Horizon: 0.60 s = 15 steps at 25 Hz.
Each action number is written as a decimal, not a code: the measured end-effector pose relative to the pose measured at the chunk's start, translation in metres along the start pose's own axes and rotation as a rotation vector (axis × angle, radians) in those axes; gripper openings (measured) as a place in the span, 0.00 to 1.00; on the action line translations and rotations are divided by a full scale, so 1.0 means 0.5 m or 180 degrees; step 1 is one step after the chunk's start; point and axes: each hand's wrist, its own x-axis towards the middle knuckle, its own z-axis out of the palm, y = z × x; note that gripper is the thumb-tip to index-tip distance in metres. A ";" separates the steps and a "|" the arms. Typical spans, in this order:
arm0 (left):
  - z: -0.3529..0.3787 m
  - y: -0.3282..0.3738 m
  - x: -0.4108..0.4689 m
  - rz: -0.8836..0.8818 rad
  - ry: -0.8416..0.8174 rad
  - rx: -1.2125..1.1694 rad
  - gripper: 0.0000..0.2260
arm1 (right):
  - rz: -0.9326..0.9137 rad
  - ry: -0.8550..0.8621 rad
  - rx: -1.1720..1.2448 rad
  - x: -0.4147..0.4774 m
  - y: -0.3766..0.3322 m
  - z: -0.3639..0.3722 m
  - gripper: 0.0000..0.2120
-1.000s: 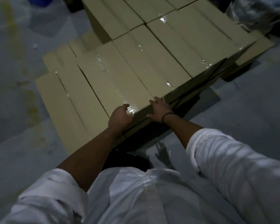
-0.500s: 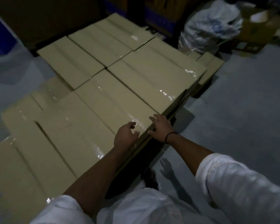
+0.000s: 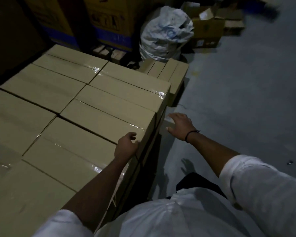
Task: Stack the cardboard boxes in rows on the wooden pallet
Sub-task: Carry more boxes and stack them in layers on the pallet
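Dim light here, a dull grey concrete floor [image 3: 246,100] running off to the right. At the back, tall blue-and-yellow printed cartons [image 3: 108,23] stand upright against the dark. Beside them slumps a stuffed white plastic sack [image 3: 166,35], and just right of it sit open brown cartons [image 3: 207,29], flaps up, on the floor.

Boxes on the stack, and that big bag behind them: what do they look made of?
Stacked boxes: plain tan cardboard, matte, with glossy clear tape along the seams; it glints at the edges. Bag: looks like thin crinkled plastic or woven sacking, whitish with faded blue print; too dim to say which. The left hand rests on a box edge.
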 end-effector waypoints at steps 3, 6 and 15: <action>0.024 0.036 0.049 -0.0048 -0.0043 0.0110 0.18 | 0.0019 -0.0045 0.0084 0.071 0.043 -0.020 0.31; 0.058 0.080 0.107 -0.0155 -0.0026 0.0193 0.18 | -0.0078 -0.0306 0.0150 0.156 0.087 -0.016 0.33; 0.164 0.276 0.243 -0.0077 0.0128 0.1065 0.19 | 0.0518 -0.1208 0.1817 0.362 0.198 -0.012 0.32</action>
